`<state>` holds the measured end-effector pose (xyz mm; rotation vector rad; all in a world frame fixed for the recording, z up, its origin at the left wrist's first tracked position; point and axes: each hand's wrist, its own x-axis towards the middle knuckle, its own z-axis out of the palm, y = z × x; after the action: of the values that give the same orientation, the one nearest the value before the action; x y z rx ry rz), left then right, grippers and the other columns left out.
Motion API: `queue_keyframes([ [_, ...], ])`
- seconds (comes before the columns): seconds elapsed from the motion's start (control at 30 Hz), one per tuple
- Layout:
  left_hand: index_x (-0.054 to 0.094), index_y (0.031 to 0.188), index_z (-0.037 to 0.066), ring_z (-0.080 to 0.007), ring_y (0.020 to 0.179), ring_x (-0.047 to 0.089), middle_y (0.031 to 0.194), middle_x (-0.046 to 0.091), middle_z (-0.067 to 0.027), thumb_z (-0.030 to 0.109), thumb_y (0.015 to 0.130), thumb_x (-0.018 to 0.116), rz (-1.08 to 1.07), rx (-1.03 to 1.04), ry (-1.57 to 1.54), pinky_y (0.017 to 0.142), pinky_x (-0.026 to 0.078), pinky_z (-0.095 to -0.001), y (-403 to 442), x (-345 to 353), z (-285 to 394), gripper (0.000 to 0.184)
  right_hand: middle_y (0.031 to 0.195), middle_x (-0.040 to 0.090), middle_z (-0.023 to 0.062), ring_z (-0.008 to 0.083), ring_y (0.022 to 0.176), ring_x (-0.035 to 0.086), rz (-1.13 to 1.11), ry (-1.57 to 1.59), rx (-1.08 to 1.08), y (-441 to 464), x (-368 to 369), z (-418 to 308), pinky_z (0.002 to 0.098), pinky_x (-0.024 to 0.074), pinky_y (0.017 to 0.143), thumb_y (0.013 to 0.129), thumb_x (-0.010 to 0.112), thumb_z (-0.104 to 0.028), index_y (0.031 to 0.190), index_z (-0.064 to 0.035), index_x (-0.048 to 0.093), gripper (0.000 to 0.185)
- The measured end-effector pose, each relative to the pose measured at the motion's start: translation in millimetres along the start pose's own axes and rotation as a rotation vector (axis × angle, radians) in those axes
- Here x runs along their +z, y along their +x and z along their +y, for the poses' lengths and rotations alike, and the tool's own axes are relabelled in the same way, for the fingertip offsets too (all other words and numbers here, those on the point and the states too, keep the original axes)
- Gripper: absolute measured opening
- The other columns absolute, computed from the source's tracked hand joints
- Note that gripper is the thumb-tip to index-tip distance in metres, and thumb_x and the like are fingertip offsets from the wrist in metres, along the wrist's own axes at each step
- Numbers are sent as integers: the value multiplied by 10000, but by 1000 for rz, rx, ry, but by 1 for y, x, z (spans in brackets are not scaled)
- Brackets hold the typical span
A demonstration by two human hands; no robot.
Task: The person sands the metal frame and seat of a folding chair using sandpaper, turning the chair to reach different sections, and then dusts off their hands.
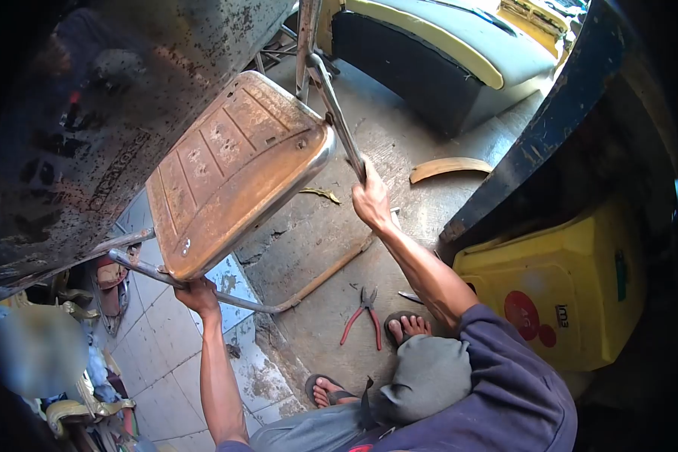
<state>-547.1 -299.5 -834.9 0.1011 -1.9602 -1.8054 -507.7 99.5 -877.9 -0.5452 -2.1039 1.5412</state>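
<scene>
A metal chair frame (279, 305) with a rusty brown seat pan (222, 169) is tilted in front of me. My left hand (198, 295) is closed round the tube at the seat's lower corner, its fingers partly hidden underneath. My right hand (372, 200) is wrapped round the end of another tube on the far right of the seat. On the concrete by my feet lie red-handled pliers (365, 316), jaws pointing away from me. Beside them shows the pointed metal tip (410, 297) of a second tool, the rest hidden behind my arm.
A large rusty metal panel (105, 151) stands at left. To the right is a yellow plastic box (557, 290) under a dark board (539, 113). A curved wooden piece (450, 169) lies on the floor. Upholstered furniture (429, 60) stands at the back, and assorted scraps (90, 410) lie lower left.
</scene>
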Motion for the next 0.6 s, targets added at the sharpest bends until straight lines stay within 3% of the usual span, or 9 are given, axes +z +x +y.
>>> queue_keyframes([
  [0.07,523,965,76,-73,404,393,600,432,19,122,939,646,35,-32,32,348,312,-248,-5,8,12,134,1422,532,285,391,1360,508,-138,-219,103,-29,1,78,440,376,1167,832,490,-20,1476,-2,420,648],
  [0.17,558,1064,56,-64,409,398,606,441,18,115,953,602,72,60,80,348,310,-231,-2,13,7,133,1414,533,275,392,1360,501,-116,-36,26,-8,-9,19,446,383,1156,833,538,-66,1468,-3,417,650],
  [0.23,557,966,57,-62,411,382,605,441,19,109,958,594,80,1,115,347,301,-240,2,-2,-7,65,1431,506,286,403,1376,474,31,44,-245,6,-20,-66,434,359,1173,819,578,-116,1468,39,406,689],
  [0.33,544,892,56,-63,408,377,590,435,15,90,954,588,66,-25,108,345,291,-249,-1,5,1,84,1554,315,322,452,1473,295,-60,-10,-278,-7,-12,-35,467,253,1237,790,605,-102,1566,43,191,892],
  [0.43,552,890,39,-76,393,379,578,442,8,79,950,587,116,78,157,334,294,-256,-2,14,9,81,1654,89,306,443,1550,80,-299,-84,14,-49,-18,54,469,129,1266,775,560,-114,1600,38,8,1004],
  [0.47,552,890,39,-76,393,379,578,442,8,79,950,587,122,91,150,334,294,-256,4,17,7,81,1675,47,279,400,1563,70,-367,-37,41,-52,-30,45,436,117,1269,782,536,-117,1606,28,36,975],
  [0.53,550,850,35,-87,383,378,556,423,13,68,949,589,118,98,155,329,300,-265,2,9,0,112,1682,123,238,370,1554,164,-356,93,-93,-30,-39,34,401,152,1263,789,528,-98,1609,8,142,912],
  [0.6,520,763,43,-88,373,365,533,397,18,103,971,595,52,26,111,327,285,-270,0,4,3,229,1636,302,212,331,1519,292,-359,270,-104,2,-61,-30,364,209,1247,868,522,-92,1579,-15,290,753],
])
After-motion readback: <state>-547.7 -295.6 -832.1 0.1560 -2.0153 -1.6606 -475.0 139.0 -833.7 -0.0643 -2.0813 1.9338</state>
